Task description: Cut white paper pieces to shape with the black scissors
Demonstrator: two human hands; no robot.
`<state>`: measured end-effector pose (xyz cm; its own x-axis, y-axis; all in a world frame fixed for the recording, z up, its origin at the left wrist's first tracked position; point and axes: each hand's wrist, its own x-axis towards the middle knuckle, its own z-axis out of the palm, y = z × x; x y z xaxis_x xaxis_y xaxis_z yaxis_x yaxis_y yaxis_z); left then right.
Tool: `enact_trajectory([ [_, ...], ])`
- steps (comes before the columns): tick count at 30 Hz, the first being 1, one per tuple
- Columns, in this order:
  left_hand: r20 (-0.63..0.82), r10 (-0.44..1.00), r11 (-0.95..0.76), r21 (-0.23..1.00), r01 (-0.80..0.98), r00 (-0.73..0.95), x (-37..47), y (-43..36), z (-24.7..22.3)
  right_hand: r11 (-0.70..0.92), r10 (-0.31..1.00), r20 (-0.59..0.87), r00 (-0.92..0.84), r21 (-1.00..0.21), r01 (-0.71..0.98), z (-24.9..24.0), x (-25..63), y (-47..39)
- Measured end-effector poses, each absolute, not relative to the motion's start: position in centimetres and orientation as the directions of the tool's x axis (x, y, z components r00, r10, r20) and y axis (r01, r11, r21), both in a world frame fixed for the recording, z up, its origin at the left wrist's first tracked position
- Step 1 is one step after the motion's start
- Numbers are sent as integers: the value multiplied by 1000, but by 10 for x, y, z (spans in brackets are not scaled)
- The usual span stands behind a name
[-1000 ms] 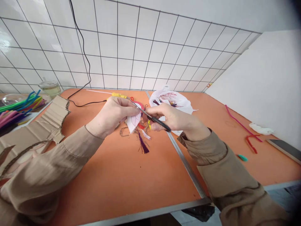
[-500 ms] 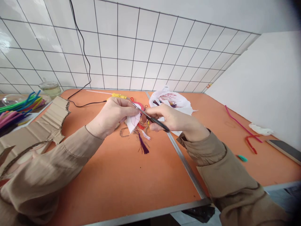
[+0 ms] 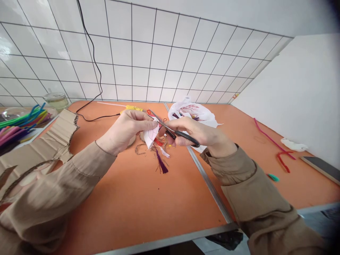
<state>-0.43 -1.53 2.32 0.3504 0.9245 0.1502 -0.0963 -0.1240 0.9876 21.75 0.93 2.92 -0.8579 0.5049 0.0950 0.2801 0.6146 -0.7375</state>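
White paper piece with pink lines (image 3: 150, 137), top partly hidden by the left hand (image 3: 127, 128) | yellow tool (image 3: 133, 108) partly concealed behind that hand | brown corrugated cardboard (image 3: 50, 136) cropped at left | red print (image 3: 191, 108) on crumpled white plastic bag (image 3: 207, 116) too small to read | dark flat panel (image 3: 322, 168) cropped at right

A white tiled wall (image 3: 143, 46) with thin dark grid lines spans the far side, meeting a plain white wall (image 3: 305, 88) at the right. Bright glare (image 3: 5, 46) shines on the tiles at far left. Below stretches an orange tabletop (image 3: 132, 202), metal-edged and crossed by a metal strip (image 3: 205, 178), with pale floor (image 3: 212, 250) glimpsed beneath its near edge.
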Motion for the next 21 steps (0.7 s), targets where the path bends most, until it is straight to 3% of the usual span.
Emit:
enact_trajectory([
  [7, 112, 949, -86, 991, -101, 294, -6, -19, 21, 499, 531, 66, -845, -830, 249, 25, 214, 11],
  [13, 225, 945, -198, 971, -132, 237, -14, -23, 8, 371, 483, 52, -874, -917, 150, 19, 205, 6],
  [18, 171, 918, -100, 973, -210, 358, -17, -30, 2, 373, 422, 72, -904, -922, 100, 18, 202, 4],
  [21, 133, 935, -70, 978, -198, 328, -19, -32, -1, 417, 396, 55, -917, -900, 126, 18, 201, 6],
])
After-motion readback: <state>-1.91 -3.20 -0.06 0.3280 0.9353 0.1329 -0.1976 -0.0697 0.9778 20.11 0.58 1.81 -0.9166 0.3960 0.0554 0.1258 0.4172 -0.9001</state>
